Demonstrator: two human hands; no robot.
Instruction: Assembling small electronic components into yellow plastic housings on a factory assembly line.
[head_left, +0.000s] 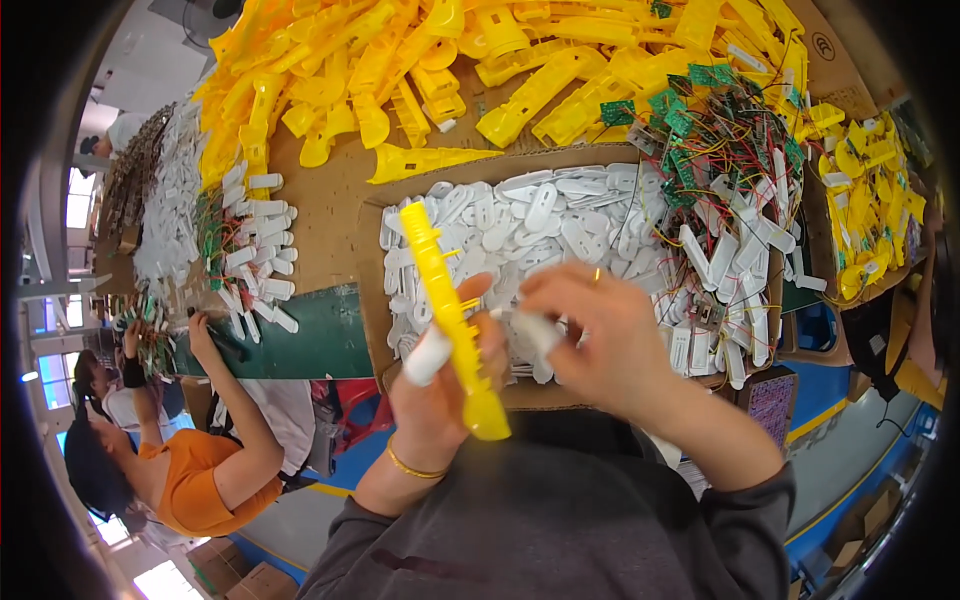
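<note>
Casings (537, 98) behind carton (372, 310) of pieces (541, 207)

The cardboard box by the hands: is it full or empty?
It looks full, not empty: white plastic pieces spread across the cardboard box, reaching its walls. How deep they lie, I cannot tell.

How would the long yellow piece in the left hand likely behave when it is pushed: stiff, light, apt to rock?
The long yellow piece is probably stiff: it extends straight beyond the left hand. It is likely light for its size, since similar pieces in the yellow pile look like thin plastic shells. Its wider, curved lower end may make it rock.
</note>
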